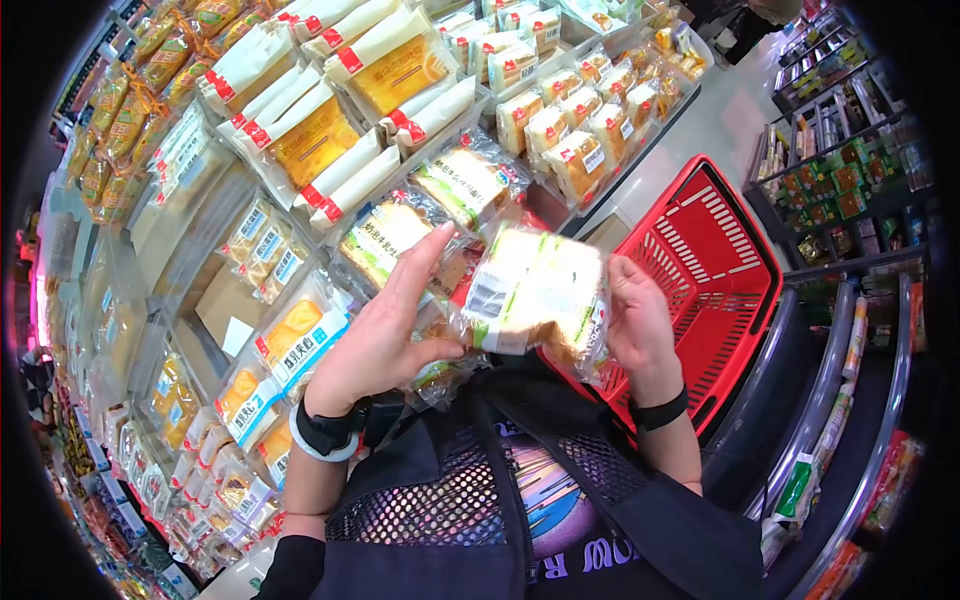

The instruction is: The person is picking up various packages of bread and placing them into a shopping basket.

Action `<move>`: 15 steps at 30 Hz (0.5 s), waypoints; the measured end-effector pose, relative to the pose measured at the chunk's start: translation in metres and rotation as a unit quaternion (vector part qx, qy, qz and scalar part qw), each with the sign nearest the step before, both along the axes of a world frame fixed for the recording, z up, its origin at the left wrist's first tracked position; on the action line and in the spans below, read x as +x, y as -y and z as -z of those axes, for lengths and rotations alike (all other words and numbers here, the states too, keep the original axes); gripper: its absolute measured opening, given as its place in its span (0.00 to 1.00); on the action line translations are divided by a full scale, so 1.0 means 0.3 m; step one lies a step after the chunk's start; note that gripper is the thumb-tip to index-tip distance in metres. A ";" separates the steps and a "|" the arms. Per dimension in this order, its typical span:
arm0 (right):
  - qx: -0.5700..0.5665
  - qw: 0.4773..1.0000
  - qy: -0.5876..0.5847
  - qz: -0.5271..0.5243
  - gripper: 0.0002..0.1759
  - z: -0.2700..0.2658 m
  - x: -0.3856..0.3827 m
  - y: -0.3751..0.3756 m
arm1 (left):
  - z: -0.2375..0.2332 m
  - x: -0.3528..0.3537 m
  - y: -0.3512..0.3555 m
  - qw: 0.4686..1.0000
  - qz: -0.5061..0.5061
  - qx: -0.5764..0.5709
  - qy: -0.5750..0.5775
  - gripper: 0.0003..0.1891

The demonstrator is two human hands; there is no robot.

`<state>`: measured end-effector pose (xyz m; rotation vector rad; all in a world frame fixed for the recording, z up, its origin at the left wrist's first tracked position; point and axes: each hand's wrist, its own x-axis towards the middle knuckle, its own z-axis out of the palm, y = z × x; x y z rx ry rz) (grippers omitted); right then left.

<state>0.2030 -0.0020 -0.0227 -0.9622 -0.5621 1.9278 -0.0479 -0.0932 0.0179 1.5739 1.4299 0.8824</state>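
Observation:
A clear-wrapped pack of sliced bread (545,285) with a barcode label is held up in front of my chest. My right hand (642,315) grips its right edge, fingers partly behind the wrapper. My left hand (385,325) is open at the pack's left side, thumb and fingers spread apart; a small gap shows between it and the wrapper. Beyond my left fingers lie similar bread packs, one whitish pack (385,240) and another pack (465,185) farther back. Part of the display under the held pack is hidden.
A red shopping basket (715,215) stands to the right, close to my right hand. Long yellow cakes in white-and-red wrappers (310,135) fill the display ahead. Blue-and-white bread packs (300,335) lie left. Dark shelves with packaged goods (840,185) line the right.

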 end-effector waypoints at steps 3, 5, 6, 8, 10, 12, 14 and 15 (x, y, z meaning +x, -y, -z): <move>-0.114 0.992 -0.047 -0.039 0.06 0.023 -0.016 0.017 | -0.007 0.027 -0.029 0.994 0.031 0.100 -0.016 0.43; -0.169 0.983 -0.048 -0.046 0.07 0.005 -0.053 0.035 | -0.013 0.034 -0.034 0.992 0.034 0.119 -0.026 0.37; -0.169 0.983 -0.048 -0.047 0.07 0.007 -0.049 0.038 | -0.005 0.027 -0.038 0.987 0.060 0.146 -0.024 0.34; -0.108 0.985 0.002 -0.133 0.11 0.013 -0.037 0.047 | 0.011 0.021 -0.038 0.981 0.083 0.175 -0.024 0.31; 0.003 0.987 0.092 -0.131 0.13 0.010 -0.031 0.065 | 0.020 0.020 -0.025 0.986 0.042 0.100 0.125 0.27; 0.113 0.969 0.180 -0.123 0.16 0.003 -0.025 0.074 | 0.016 0.015 -0.015 0.989 0.023 0.091 0.118 0.27; 0.370 0.887 0.254 -0.110 0.22 -0.032 -0.018 0.080 | 0.014 0.013 -0.010 0.990 0.008 0.081 0.112 0.27; 0.488 0.819 0.285 -0.099 0.26 -0.057 -0.013 0.085 | 0.014 0.015 -0.008 0.990 -0.001 0.062 0.130 0.27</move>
